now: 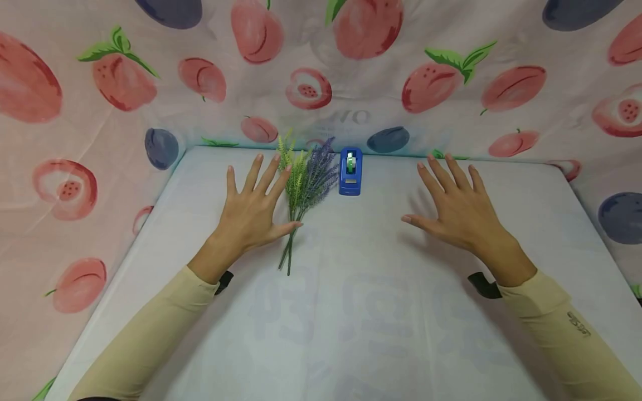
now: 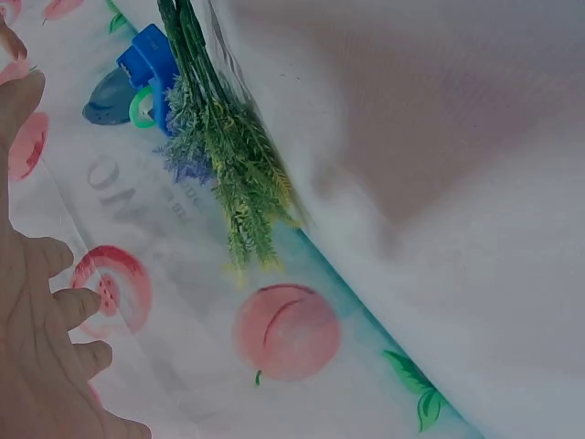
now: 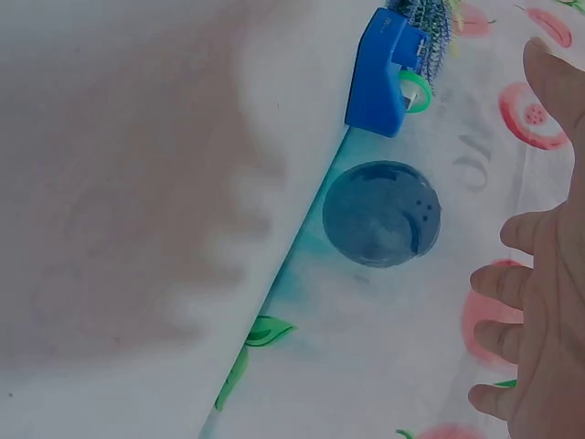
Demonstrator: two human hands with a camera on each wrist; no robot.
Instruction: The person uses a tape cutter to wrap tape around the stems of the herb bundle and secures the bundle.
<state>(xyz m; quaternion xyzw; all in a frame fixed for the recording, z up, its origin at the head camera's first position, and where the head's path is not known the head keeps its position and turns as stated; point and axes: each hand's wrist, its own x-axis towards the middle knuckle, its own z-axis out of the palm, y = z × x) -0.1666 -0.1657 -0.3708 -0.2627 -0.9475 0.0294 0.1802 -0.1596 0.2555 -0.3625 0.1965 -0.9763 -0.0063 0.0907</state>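
My left hand is spread flat, palm down, over the left part of the table, its thumb crossing in front of some stems. Those belong to a bunch of artificial lavender sprigs, yellow-green and purple, lying with the stems toward me. Just right of the flowers stands a blue tape dispenser with a small green-cored roll. Over the right side my right hand is spread too, fingers apart, holding nothing. The left wrist view shows the flowers beside the left hand; the right wrist view shows the dispenser.
The white-covered table reaches back to a fruit-printed cloth hung behind and at both sides. Both forearms wear beige sleeves, with a dark strap piece by the right wrist.
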